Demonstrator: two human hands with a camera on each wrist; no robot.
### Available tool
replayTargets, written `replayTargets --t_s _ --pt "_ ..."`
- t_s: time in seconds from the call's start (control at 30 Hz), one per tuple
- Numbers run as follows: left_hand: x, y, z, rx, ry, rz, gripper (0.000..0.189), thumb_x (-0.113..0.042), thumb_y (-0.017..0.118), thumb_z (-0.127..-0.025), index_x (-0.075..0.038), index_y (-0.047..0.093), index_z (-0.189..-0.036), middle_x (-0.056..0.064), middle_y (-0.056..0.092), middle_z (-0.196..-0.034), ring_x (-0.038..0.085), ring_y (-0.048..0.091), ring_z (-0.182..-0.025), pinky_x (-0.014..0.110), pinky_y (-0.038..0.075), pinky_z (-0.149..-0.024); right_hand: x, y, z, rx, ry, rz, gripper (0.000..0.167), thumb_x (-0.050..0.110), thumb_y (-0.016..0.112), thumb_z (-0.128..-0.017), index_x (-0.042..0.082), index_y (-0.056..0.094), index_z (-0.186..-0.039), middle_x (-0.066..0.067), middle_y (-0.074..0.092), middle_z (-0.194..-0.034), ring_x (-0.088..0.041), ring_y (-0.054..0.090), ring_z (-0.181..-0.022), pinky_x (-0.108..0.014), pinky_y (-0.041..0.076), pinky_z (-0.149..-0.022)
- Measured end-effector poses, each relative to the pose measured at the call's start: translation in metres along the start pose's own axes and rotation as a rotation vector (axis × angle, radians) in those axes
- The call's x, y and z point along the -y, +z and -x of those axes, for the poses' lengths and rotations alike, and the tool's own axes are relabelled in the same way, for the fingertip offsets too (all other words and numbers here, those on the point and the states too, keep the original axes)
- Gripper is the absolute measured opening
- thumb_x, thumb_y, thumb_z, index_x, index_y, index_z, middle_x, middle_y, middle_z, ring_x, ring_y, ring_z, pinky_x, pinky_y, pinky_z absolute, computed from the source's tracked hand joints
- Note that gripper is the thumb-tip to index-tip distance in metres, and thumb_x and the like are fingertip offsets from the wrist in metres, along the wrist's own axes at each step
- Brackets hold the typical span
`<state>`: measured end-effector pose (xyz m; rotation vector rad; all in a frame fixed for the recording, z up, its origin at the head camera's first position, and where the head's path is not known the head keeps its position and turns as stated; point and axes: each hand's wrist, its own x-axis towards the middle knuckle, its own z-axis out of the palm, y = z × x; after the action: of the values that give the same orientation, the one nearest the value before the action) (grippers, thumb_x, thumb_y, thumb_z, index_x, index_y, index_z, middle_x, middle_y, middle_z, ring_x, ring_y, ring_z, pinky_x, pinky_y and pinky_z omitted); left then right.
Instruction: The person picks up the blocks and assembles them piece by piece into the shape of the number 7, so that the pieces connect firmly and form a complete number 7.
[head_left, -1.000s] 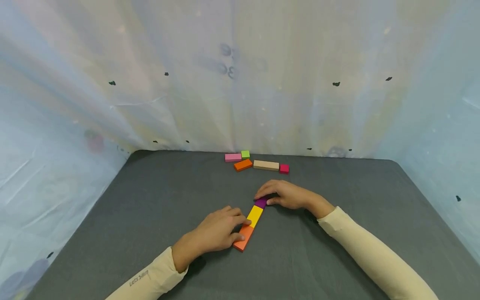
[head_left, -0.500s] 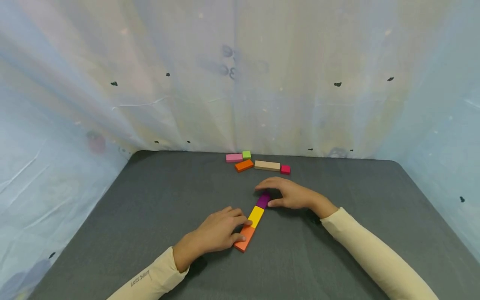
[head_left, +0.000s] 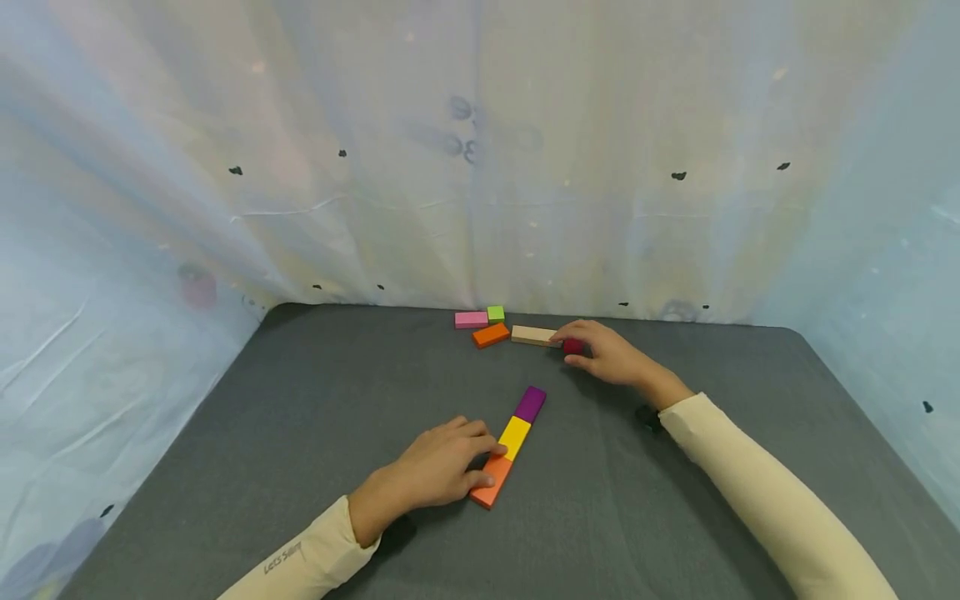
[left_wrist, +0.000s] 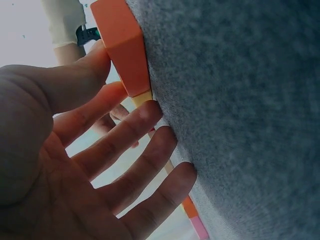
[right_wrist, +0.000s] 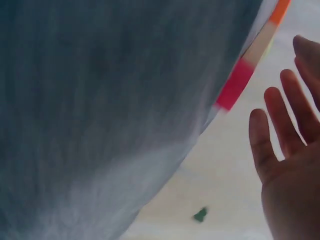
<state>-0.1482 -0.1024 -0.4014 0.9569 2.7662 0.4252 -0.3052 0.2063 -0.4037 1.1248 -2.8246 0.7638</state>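
A purple block (head_left: 531, 403), a yellow block (head_left: 515, 432) and a light orange block (head_left: 489, 492) lie end to end in a slanting row on the dark table. My left hand (head_left: 435, 463) rests at the row's near end, thumb on the light orange block and index fingertip at the yellow one. The left wrist view shows its other fingers spread along the cloth. Over a red block (head_left: 572, 347) at the back hovers my right hand (head_left: 611, 357), fingers loosely extended and holding nothing. In the right wrist view the red block (right_wrist: 236, 85) shows apart from the fingers.
A long beige block (head_left: 531, 335) lies left of the red one. Further left are a dark orange block (head_left: 491, 335), a pink block (head_left: 471, 320) and a green block (head_left: 496, 314). A pale sheet (head_left: 555, 167) hangs behind the table's back edge.
My right hand has let go of the purple block and moved back to the red block. The purple block stays at the row's far end. My left hand keeps its place.
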Motion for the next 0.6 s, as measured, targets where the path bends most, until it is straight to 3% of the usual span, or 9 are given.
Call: replayTargets --t_s 0.2,0.37,0.6 --pt "0.0 0.001 0.001 -0.003 0.01 -0.005 0.038 -0.04 0.07 -0.092 -0.031 0.066 -0.129 -0.011 0.062 -0.116 0.01 0.054 -0.102 0.034 0.051 -0.083 -0.017 -0.004 -0.001 0.015 0.106 0.037 0.042 0.015 0.066 -0.096 0.008 0.059 -0.137 -0.016 0.055 -0.142 -0.037 0.049 -0.133 -0.058 0.039 -0.109" --pt "0.0 0.001 0.0 0.0 0.004 -0.01 0.039 -0.041 0.07 -0.092 -0.031 0.066 -0.129 -0.011 0.062 -0.116 0.01 0.053 -0.102 0.033 0.051 -0.084 -0.019 -0.002 0.001 0.027 0.09 0.055 0.044 0.005 0.063 -0.096 0.007 0.057 -0.139 -0.017 0.055 -0.142 -0.039 0.052 -0.131 -0.059 0.041 -0.106" --pt "-0.001 0.0 0.001 0.014 -0.007 -0.002 0.039 -0.041 0.069 -0.093 -0.031 0.065 -0.13 -0.011 0.062 -0.116 0.01 0.053 -0.103 0.034 0.051 -0.085 -0.018 0.002 0.003 0.021 0.081 0.1 0.041 0.001 0.062 -0.095 0.007 0.06 -0.136 -0.017 0.057 -0.14 -0.04 0.051 -0.13 -0.068 0.032 -0.105"
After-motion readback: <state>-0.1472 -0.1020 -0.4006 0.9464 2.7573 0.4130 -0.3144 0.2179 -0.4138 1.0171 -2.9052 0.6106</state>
